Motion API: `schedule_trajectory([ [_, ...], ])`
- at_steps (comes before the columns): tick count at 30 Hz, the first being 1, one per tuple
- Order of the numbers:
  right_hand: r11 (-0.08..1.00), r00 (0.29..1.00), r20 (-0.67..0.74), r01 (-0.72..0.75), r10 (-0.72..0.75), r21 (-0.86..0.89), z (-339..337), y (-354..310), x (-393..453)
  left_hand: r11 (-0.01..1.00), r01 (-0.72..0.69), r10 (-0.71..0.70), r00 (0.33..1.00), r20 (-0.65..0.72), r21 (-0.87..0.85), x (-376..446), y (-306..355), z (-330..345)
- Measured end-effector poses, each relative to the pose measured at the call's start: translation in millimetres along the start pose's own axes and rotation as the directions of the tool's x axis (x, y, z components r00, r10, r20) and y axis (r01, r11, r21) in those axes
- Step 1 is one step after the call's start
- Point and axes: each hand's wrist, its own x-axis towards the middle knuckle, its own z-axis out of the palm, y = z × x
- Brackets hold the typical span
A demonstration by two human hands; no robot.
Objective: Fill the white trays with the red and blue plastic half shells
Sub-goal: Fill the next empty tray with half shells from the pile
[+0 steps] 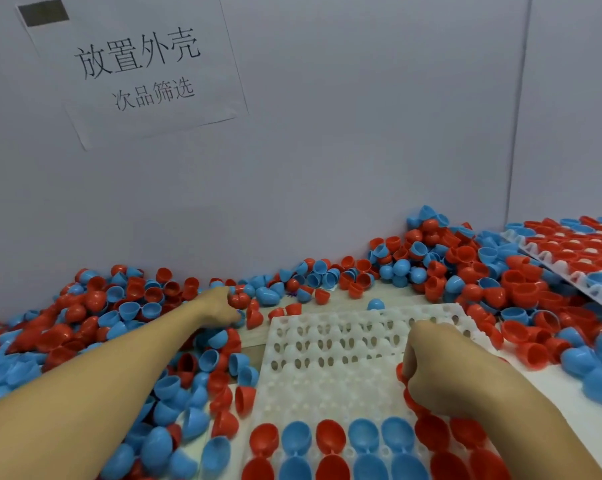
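The white tray (327, 386) lies in front of me, its far rows bare. Its nearest rows hold red and blue half shells (330, 436), open side up. My right hand (431, 365) hovers curled over the tray's right side, and a red half shell (400, 372) peeks out under its fingers. My left hand (219, 306) reaches far forward into the loose pile (119, 317), with fingers curled round a red half shell (240, 300). Its fingertips are partly hidden among the shells.
Loose red and blue shells cover the table left, behind and right of the tray. A second white tray (549, 263), filled with shells, rests tilted on the pile at far right. A grey wall with a paper sign (136, 71) closes the back.
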Motion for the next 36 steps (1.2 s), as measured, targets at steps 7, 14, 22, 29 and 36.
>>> schedule_trajectory([
  [7, 1.000, 1.000, 0.010, 0.005, -0.005, 0.021, -1, 2, -3, 0.987, -0.029, -0.008, 0.972, -0.233, -0.156, 12, 13, 9],
  [14, 0.999, 1.000, 0.016, 0.007, -0.008, 0.037, -3, 5, -2, 0.496, 0.140, -0.370, 0.927, -0.063, -0.857, 11, 8, -26],
  [22, 0.999, 0.999, 0.043, 0.015, -0.016, 0.030, -5, 2, -5, 0.783, -0.044, -0.139, 0.960, -0.243, -0.621, 7, -26, -33],
  [29, 0.999, 0.999, 0.044, 0.026, -0.028, 0.032, -5, 3, -5, 0.896, 0.033, -0.028, 0.999, -0.018, 0.443, 13, -42, -24],
  [36, 0.999, 0.999, 0.041, 0.033, -0.035, 0.043, -5, 3, -7, 0.759, 0.058, -0.042, 0.998, -0.039, 0.648, 24, -15, -7],
])
